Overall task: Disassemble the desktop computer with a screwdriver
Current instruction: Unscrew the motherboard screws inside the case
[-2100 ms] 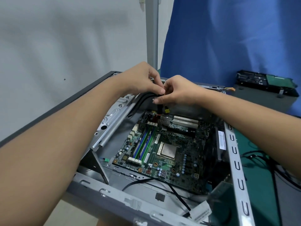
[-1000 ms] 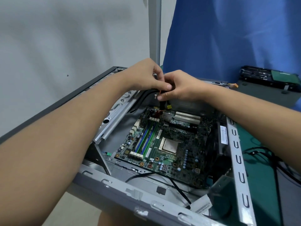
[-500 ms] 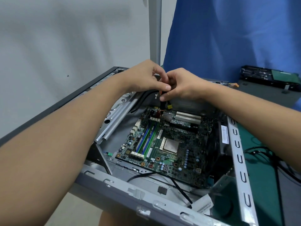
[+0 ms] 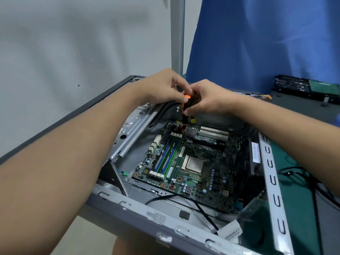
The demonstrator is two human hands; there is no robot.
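Head view: you look down into the open computer case [image 4: 128, 214], and both your arms reach to its far end
Screwdriver [image 4: 184, 107]: it stands almost straight up at the far end of the case, with the orange and black handle on top; the thin end points down at the far edge of the green board [image 4: 202, 183]
Your left hand [image 4: 161, 89]: it comes in from the left, and its fingers curl down and pinch the orange top of the screwdriver
Your right hand [image 4: 206, 100]: it comes in from the right and touches your left hand; its fingers and thumb wrap round the black part of the handle
Green board: it lies flat in the bottom of the case, under your hands
Silver chip [image 4: 193, 164]: a shiny square near the middle of the board
Long slots [image 4: 165, 157]: blue and green strips just left of the chip
Black wires [image 4: 160, 113]: they curve along the left wall of the case, below your left hand
Another black wire [image 4: 202, 208]: it lies across the near end of the case
Green mat [image 4: 296, 208]: it lies under the case on the right side
Dark flat part [image 4: 303, 87]: it sits on a grey box at the back right, well apart from your hands
Blue cloth [image 4: 257, 43]: it hangs behind the case
Grey pole [image 4: 177, 34]: it stands just left of the cloth
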